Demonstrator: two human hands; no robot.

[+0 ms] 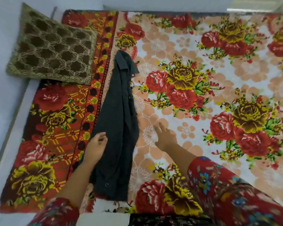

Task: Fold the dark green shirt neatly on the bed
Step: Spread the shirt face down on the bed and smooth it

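The dark green shirt (118, 121) lies on the bed as a long narrow strip, collar at the far end and hem at the near edge, with snap buttons showing along its right side. My left hand (96, 144) hovers at the shirt's left edge with fingers loosely curled, holding nothing that I can see. My right hand (165, 137) is over the blanket just right of the shirt, fingers straight and spread, apart from the cloth.
A floral blanket (219, 79) with red and yellow roses covers the bed. A brown and gold patterned cushion (54, 48) sits at the far left corner. The bed's left edge meets a pale wall (0, 79).
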